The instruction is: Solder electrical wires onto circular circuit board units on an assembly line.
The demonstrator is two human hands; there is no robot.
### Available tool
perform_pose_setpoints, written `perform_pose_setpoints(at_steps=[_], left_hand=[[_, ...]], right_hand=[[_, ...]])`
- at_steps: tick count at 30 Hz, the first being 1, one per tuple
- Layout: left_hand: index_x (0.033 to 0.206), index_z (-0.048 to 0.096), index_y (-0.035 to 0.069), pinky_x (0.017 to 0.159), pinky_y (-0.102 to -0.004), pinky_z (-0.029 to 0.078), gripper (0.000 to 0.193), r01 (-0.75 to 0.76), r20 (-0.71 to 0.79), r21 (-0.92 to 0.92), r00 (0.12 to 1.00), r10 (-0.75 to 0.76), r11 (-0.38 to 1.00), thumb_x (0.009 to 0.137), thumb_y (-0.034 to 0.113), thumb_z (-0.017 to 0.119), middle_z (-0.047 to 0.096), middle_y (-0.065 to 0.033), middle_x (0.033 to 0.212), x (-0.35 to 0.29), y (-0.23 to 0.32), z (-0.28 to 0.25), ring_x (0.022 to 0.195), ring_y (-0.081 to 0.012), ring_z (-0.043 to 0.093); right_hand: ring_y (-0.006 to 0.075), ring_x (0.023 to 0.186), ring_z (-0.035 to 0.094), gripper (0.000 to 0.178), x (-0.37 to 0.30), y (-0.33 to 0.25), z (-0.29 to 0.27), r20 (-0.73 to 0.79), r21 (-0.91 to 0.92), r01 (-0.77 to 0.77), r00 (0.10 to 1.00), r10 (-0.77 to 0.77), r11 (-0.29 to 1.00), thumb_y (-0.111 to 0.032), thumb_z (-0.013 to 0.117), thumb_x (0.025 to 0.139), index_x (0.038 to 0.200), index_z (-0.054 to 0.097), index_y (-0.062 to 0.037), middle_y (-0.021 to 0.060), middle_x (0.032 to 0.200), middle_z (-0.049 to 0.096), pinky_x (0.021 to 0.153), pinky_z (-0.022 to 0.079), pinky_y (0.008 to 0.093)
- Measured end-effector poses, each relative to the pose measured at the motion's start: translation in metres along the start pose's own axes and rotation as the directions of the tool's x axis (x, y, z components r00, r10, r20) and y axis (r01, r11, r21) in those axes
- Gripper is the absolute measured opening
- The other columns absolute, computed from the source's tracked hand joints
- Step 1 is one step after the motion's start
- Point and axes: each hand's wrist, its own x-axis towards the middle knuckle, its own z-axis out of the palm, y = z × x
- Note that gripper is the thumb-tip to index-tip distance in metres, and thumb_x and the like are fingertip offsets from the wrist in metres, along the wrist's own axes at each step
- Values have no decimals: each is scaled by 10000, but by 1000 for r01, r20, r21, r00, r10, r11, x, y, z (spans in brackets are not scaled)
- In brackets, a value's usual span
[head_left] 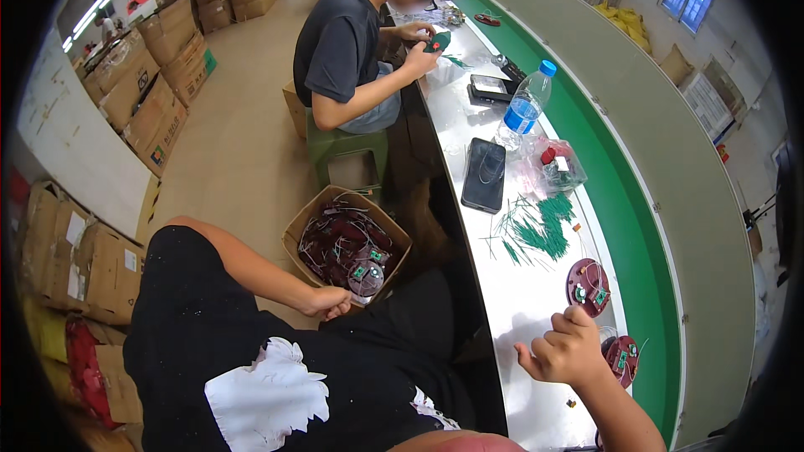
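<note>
My left hand (330, 302) is closed beside the near edge of an open carton (400, 261); whatever its fingers hold, if anything, is hidden. Inside the carton lie dark red round parts with green circuit boards and pale wires, one round part (366, 277) closest to that hand. Above the bench, my right hand (563, 346) has its fingers curled in and its thumb sticking out, with nothing visible in it. Just beyond it is a dark red disc with a circuit board and wires (589, 288). A similar disc (621, 359) lies right of that hand, partly covered by it.
Green wires (540, 228) lie spread on the metal bench (523, 301). Farther along are a phone (484, 174), a water bottle (525, 106) and a clear plastic box (559, 164). A co-worker (347, 50) sits at the far left side, handling a green piece. Cartons (155, 109) stand stacked at left.
</note>
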Motion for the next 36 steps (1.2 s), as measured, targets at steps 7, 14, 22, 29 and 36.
perform_pose_setpoints(at_steps=[7,14,22,29,36], left_hand=[[627,381,174,511,-315,326,327,23,59,27,998,-24,999,904,333,452,366,23,543,-1,-15,-15,468,-133,369],[877,711,39,692,-386,515,302,-394,333,746,919,212,537,905,315,591,720,-90,851,-16,-79,-66,757,-243,673],[878,721,49,805,-386,522,179,-421,250,681,902,351,599,842,221,686,724,-84,897,-40,-136,-69,866,-257,682],[873,725,37,844,-381,528,132,-204,-44,904,830,555,376,829,158,694,732,-92,899,-155,-120,-1,877,-274,698],[868,729,26,884,-376,533,91,-116,197,980,728,657,-164,817,96,701,740,-101,901,-350,63,106,889,-291,713]], right_hand=[[181,377,362,472,-9,-13,6,69,114,-10,998,2,993,-188,734,794,475,386,-164,-13,387,352,557,323,314],[188,356,380,513,-20,-18,3,132,128,-39,991,22,991,-250,715,879,507,373,-162,-7,401,364,471,333,312],[180,355,423,534,-23,-26,12,134,179,-38,991,14,983,-342,689,927,534,374,-163,-11,430,371,405,391,294],[168,391,419,546,-12,-32,9,72,170,46,996,-59,984,-378,705,917,550,364,-162,-16,480,344,411,388,283],[147,513,437,494,-21,-47,-29,25,4,-4,1000,4,1000,-342,721,903,597,385,-146,-12,588,334,435,359,270]])
